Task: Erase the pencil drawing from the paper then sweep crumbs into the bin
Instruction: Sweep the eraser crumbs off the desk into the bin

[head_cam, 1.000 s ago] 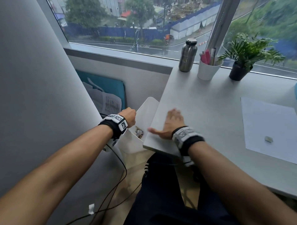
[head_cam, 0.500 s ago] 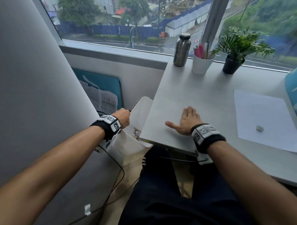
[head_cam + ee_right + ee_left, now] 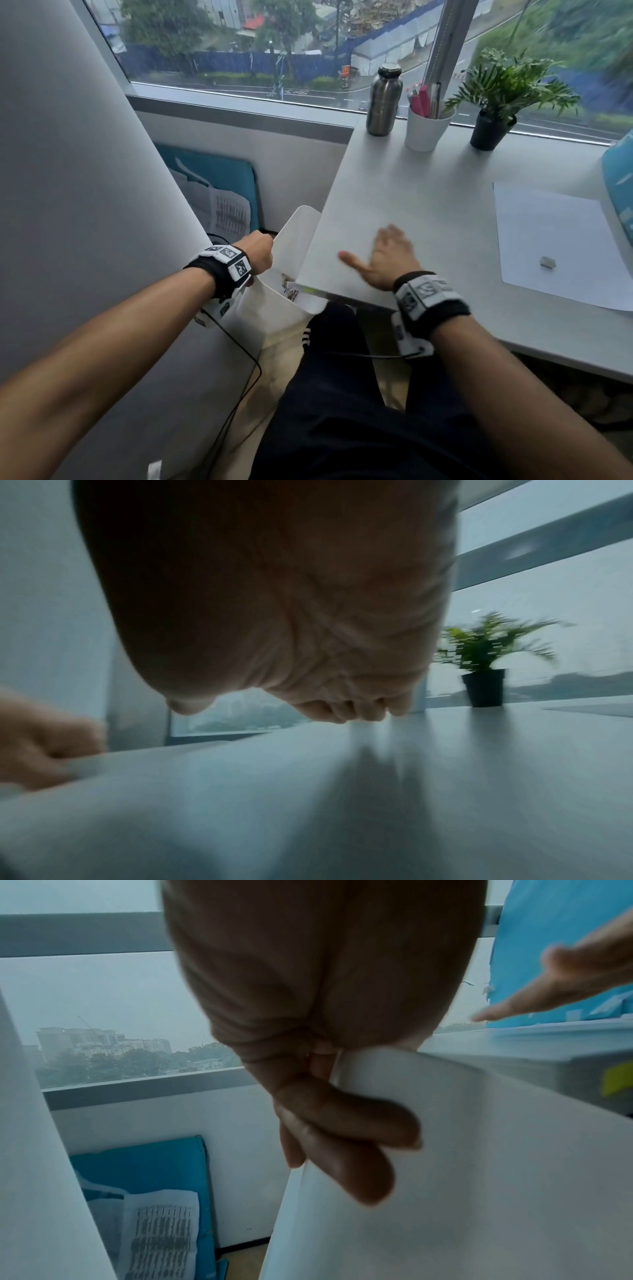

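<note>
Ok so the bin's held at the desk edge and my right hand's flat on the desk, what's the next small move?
Probably slide the right hand leftward across the desk to its edge, pushing any crumbs into the bin, since the left hand grips the bin's rim right beside that edge. The crumbs themselves are too small to see.

The right hand (image 3: 387, 258) was blurry, so its fingers (image 3: 388, 234) were hard to tell apart. Crumbs on the tabletop (image 3: 428, 205) were too small to see. The tabletop hid most of the bin (image 3: 294, 233). The paper (image 3: 555, 240) was cut off at the edge.
</note>
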Tool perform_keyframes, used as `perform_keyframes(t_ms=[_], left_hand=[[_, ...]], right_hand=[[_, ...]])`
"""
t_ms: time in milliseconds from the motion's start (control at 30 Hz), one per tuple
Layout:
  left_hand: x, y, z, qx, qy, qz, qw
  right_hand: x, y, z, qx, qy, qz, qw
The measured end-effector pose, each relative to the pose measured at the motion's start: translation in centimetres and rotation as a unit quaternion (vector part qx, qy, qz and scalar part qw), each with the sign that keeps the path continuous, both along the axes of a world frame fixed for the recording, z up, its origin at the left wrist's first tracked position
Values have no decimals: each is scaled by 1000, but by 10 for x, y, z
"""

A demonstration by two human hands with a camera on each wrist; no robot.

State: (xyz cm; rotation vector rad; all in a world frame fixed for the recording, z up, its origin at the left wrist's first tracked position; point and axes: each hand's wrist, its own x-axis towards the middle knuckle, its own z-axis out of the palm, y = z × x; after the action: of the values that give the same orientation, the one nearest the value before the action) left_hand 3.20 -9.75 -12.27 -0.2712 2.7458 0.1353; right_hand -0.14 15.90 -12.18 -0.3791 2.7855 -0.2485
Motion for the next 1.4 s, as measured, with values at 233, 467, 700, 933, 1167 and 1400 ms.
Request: perform_keyframes(t_ms=[233,467,700,933,1167,1400], left_hand=[[18,-9,-4,-16,-14,-29,999],[29,-8,-2,-17,-51,-21,998],[27,-7,-8,-9,-55,1,998],[5,-17,-6,-33,-63,9,997],[-41,-18,-6,-41,-55,35,997],[-93,-13,-7,-61,-24,-4,998]], right_hand=[[73,-65,-21,-27,-48,132,990],[86,-93,-13,-73,4,185,980],[78,-76,-16,-23,-11,192,981],[47,-103,2,-89,-19,170,981],[-92,4,11,-25,-5,-42,999],[-151,16,-11,32,-75,-112,990]])
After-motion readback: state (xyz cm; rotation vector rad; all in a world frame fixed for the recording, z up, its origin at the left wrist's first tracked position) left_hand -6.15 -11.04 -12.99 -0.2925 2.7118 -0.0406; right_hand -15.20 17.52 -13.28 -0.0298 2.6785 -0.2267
